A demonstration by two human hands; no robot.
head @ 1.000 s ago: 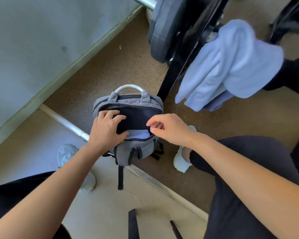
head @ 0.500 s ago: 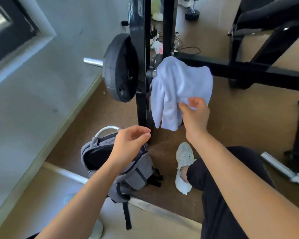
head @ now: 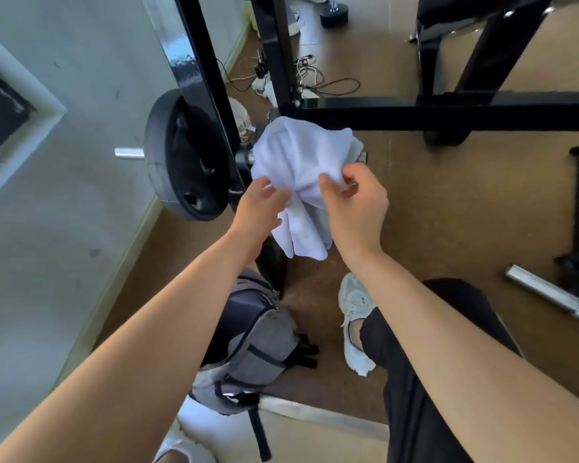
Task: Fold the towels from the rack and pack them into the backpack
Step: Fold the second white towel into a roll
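1. The backpack [head: 258,349] is set at the rack's [head: 198,78] foot; its contents are hidden by a forearm.
2. The towel [head: 301,152] is draped on the rack, its length hanging downward.
3. It is pinched by the right hand [head: 355,205] and touched by the loose-fingered left hand [head: 259,208].

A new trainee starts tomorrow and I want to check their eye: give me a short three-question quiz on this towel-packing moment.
1. True or false: the white towel lies inside the backpack.
2. The right hand is: A) flat on the floor, B) pinching the towel, C) holding a zip.
3. What black disc sits left of the towel?
Key: 1 false; 2 B; 3 the weight plate.
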